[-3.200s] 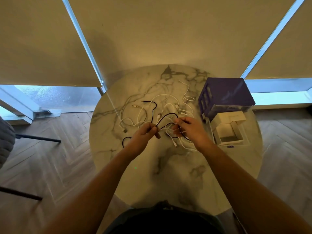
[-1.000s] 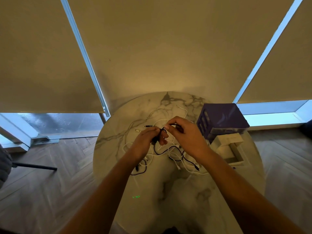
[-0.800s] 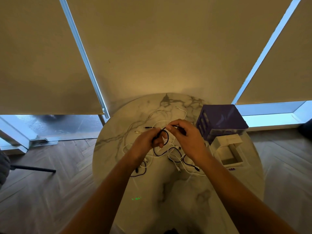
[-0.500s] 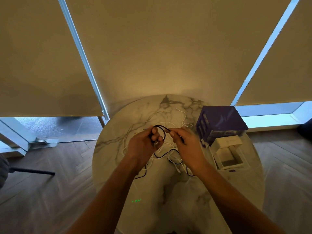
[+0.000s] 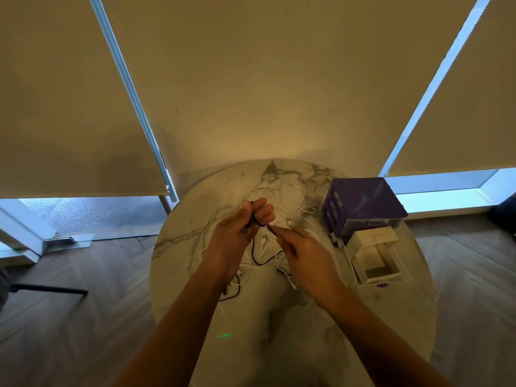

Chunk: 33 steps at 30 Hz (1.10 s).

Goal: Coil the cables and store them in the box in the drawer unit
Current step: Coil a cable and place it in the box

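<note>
round marble table [image 5: 195, 275] sitting before drawn blinds [image 5: 265, 79]. left hand [image 5: 237, 233] gripping black cable [image 5: 257, 255] in curled fingers, above table. right hand [image 5: 304, 255] pinching same cable just beside left. white cables [image 5: 304, 210] lying loose underneath. purple drawer unit [image 5: 363, 208] standing at right, white box [image 5: 375, 258] sitting open in front.

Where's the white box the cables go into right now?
In the head view the open white box sits on the marble table's right side, directly in front of the purple drawer unit, just right of the right hand.
</note>
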Each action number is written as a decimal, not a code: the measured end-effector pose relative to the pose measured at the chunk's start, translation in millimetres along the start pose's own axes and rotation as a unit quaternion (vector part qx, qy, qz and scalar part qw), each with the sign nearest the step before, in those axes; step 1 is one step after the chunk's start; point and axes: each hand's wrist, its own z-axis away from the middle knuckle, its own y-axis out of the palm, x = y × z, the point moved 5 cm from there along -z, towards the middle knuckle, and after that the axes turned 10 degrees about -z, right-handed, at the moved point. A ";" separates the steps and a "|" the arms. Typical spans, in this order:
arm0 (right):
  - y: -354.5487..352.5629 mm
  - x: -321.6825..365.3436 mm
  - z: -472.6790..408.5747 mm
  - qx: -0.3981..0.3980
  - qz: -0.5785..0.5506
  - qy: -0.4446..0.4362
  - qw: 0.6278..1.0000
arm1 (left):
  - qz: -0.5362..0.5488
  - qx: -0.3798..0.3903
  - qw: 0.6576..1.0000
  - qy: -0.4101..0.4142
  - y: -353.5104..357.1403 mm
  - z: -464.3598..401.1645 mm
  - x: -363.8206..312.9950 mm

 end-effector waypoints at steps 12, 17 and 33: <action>-5.0 8.8 -1.5 0.074 0.046 0.025 0.996 | -0.320 -0.076 0.943 0.054 -18.1 -2.3 1.3; -28.1 29.9 -11.4 0.053 0.049 -0.009 0.997 | -0.440 -0.010 0.896 0.060 -8.2 0.3 2.8; -23.5 10.3 -20.9 -0.075 -0.116 -0.088 0.986 | -0.149 0.043 0.982 -0.107 4.8 -0.2 15.9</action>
